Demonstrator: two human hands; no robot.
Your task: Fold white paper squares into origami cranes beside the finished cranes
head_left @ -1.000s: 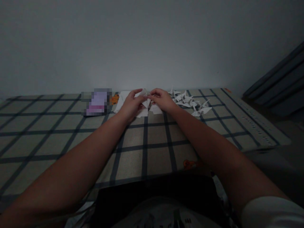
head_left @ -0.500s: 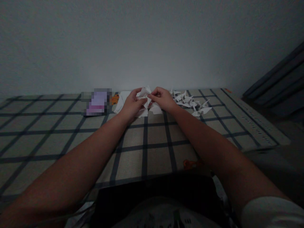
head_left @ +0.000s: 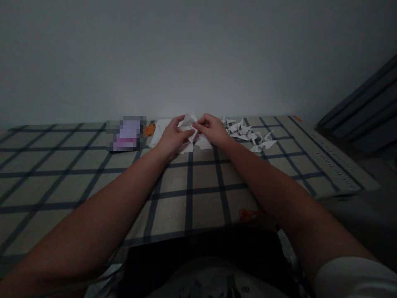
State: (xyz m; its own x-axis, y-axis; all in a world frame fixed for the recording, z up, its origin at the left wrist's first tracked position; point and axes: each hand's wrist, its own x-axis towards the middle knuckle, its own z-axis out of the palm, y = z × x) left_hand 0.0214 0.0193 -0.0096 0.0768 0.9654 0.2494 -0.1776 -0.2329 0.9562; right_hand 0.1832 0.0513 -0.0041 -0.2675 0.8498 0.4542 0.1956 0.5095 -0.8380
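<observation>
A partly folded sheet of white paper (head_left: 188, 120) is held up between my two hands near the far edge of the table. My left hand (head_left: 174, 136) grips it from the left, thumb in front and fingers behind. With thumb and forefinger, my right hand (head_left: 213, 127) pinches its right side. Beneath and behind the hands lie more white paper sheets (head_left: 159, 131), partly covered by my fingers. Just right of my right hand sit several folded white paper cranes (head_left: 245, 131) in a loose cluster. The exact folds in the held paper are too small to make out.
A blurred purple and pink object (head_left: 127, 134) lies left of the papers, beside an orange patterned spot (head_left: 150, 130). A checked cloth (head_left: 201, 174) covers the table, which meets a pale wall (head_left: 198, 58). A dark curtain (head_left: 366, 103) hangs at the right.
The paper between my hands has shifted very slightly, its upper part now showing a little differently. Both hands stay in nearly the same place; the rest looks unchanged.
</observation>
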